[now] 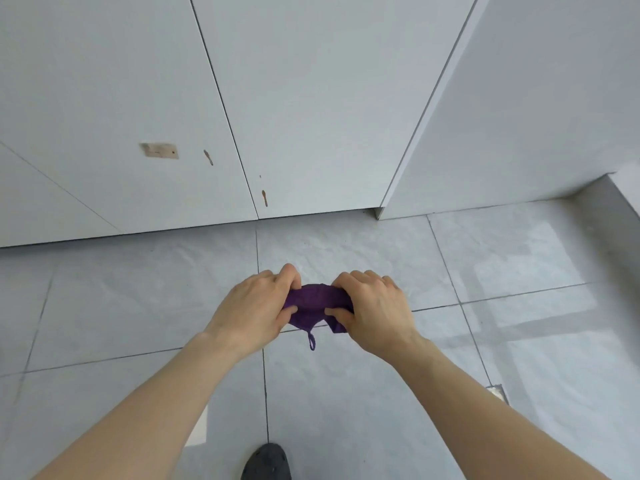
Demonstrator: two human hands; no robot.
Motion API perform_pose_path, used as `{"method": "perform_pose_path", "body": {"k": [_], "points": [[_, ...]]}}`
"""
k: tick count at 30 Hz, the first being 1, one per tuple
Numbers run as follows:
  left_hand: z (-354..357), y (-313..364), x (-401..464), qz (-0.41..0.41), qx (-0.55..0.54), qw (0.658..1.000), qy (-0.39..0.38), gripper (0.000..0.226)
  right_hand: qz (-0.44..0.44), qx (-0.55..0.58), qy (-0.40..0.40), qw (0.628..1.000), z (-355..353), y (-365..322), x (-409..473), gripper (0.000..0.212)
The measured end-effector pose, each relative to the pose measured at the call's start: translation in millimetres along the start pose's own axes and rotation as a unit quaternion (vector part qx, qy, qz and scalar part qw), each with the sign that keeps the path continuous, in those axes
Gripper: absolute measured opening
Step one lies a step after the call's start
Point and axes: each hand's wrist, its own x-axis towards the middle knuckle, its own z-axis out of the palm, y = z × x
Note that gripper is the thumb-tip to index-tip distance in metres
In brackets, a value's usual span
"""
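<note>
A small purple cloth (313, 301) with a thin hanging loop at its lower edge is held in the air in front of me. My left hand (254, 306) grips its left side, fingers curled over the top and thumb pressed on the front. My right hand (372, 306) grips its right side the same way. The two hands are close together, and the cloth is bunched between them, partly hidden by the fingers.
Grey floor tiles (346, 393) lie below. White cabinet panels (138, 98) stand ahead, with a white wall (536, 116) at the right and a low step at the far right. A dark shoe (266, 462) shows at the bottom edge.
</note>
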Motion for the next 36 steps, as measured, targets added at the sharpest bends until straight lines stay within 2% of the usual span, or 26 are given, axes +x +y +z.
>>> {"method": "perform_pose_path", "body": {"k": [13, 18, 27, 36], "points": [[-336.7, 167.1, -52.8, 0.002, 0.021, 0.999, 0.039, 0.023, 0.002, -0.015, 0.043, 0.999, -357.3, -127.8, -5.8, 0.026], [-440.5, 227.5, -77.0, 0.006, 0.029, 0.997, 0.067, 0.022, -0.003, -0.019, 0.073, 0.997, -473.0, -167.3, -19.8, 0.026], [-557.2, 322.1, -112.7, 0.004, 0.010, 0.990, 0.140, 0.026, -0.004, 0.000, 0.107, 0.994, -621.8, -202.7, -47.6, 0.026], [-627.1, 384.0, -116.0, 0.024, 0.020, 0.974, 0.223, 0.028, -0.020, 0.031, 0.140, 0.989, -713.8, -208.5, -53.4, 0.021]]}}
